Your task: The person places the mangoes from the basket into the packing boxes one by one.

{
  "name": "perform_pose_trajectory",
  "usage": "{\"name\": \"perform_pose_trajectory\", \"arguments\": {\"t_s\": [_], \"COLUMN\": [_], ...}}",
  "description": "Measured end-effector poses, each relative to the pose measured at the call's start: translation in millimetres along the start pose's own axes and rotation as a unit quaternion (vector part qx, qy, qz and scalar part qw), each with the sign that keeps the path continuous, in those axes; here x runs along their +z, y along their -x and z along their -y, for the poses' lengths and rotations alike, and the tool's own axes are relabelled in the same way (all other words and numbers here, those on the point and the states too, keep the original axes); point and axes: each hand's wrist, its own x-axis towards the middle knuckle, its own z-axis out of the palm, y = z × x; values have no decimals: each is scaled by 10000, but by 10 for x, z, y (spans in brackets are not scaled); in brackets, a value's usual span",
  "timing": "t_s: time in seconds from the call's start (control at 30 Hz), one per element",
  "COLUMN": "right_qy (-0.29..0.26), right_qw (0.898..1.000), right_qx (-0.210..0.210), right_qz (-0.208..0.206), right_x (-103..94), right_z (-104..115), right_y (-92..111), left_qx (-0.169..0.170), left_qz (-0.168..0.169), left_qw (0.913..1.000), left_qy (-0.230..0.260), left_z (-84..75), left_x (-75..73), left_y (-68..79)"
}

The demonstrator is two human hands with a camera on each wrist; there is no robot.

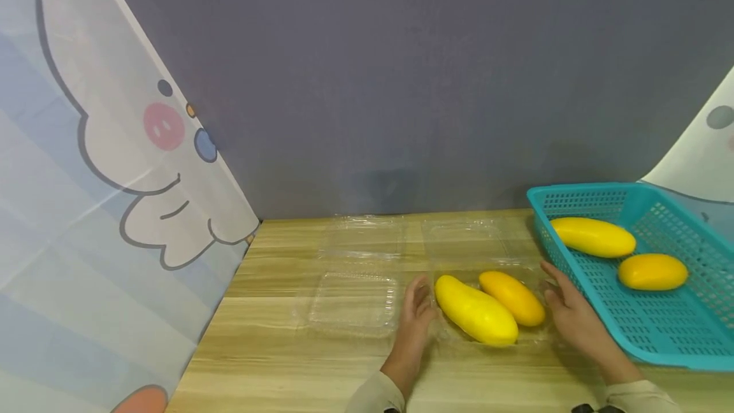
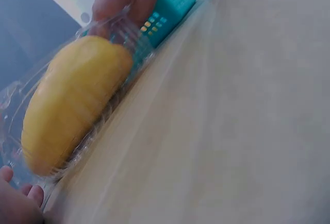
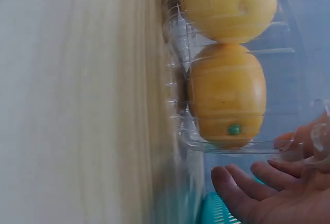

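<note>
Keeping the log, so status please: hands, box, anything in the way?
Left hand and right hand flanking clear box. Two yellow fruits inside, lid open. Nothing seen blocking; basket beside right hand.

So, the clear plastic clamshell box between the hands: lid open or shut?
Open: its lid lies back beyond the base; the long yellow fruit and smaller orange fruit inside sit uncovered.

Two yellow fruits [image 1: 476, 312] in clear container [image 1: 450, 331], teal basket [image 1: 676, 361] alongside
</note>
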Motion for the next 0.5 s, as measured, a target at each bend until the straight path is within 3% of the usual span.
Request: {"name": "perform_pose_trajectory", "arguments": {"t_s": [0.23, 0.5], "right_qy": [-726, -472], "right_qw": [9973, 9987], "right_qx": [-28, 47], "right_qz": [120, 187], "right_x": [30, 16], "right_z": [-36, -39], "right_y": [-14, 7], "left_qx": [177, 141], "left_qz": [122, 115], "left_qw": [9998, 9998], "left_qy": [54, 107], "left_z": [8, 8], "left_x": [-31, -22], "left_y": [-96, -93]}}
